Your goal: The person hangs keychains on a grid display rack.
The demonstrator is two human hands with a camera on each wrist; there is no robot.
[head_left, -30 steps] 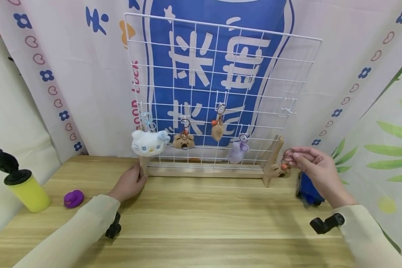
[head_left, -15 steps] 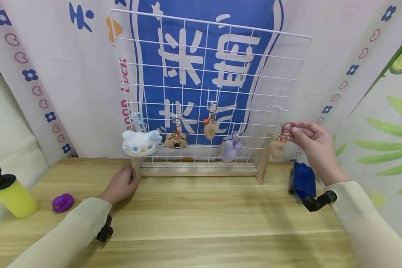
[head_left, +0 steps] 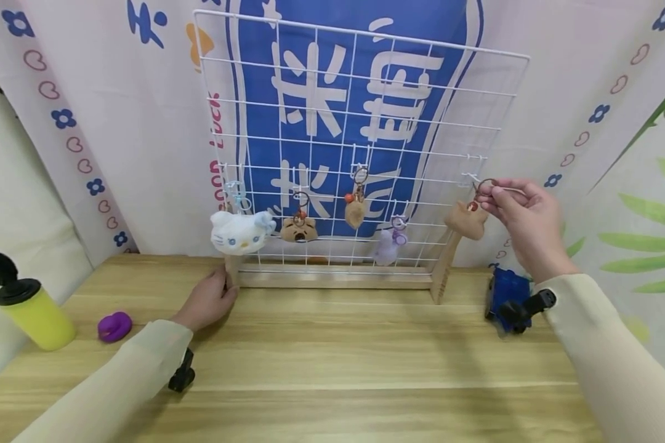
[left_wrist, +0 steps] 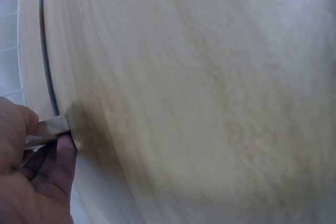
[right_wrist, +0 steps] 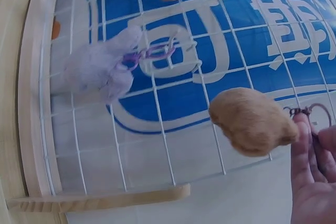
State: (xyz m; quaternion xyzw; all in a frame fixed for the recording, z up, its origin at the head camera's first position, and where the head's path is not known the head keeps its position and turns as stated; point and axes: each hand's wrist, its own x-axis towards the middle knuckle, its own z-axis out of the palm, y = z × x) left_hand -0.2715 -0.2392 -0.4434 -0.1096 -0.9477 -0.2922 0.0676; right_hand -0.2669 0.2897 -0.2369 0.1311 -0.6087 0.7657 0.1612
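A white wire grid (head_left: 360, 141) stands in a wooden base (head_left: 332, 280) at the back of the table. My right hand (head_left: 523, 215) pinches the metal ring (head_left: 483, 186) of a tan plush keychain (head_left: 465, 219) (right_wrist: 253, 121), holding it up beside a white hook (head_left: 470, 178) on the grid's right edge. My left hand (head_left: 207, 301) (left_wrist: 37, 182) grips the base's left wooden foot (left_wrist: 50, 129). On the grid hang a white cat plush (head_left: 241, 232), a brown bear keychain (head_left: 299, 229), another tan plush (head_left: 354, 212) and a lilac plush (head_left: 388, 245) (right_wrist: 100, 69).
A yellow bottle with a black cap (head_left: 30, 311) and a purple toy (head_left: 114, 325) sit at the table's left. A blue object (head_left: 507, 289) lies right of the base. A printed curtain (head_left: 116, 111) hangs behind the wooden table (head_left: 332, 363).
My right hand has lifted the tan plush keychain from near the table up to the hook at the grid's right side. The left hand has stayed on the wooden foot.
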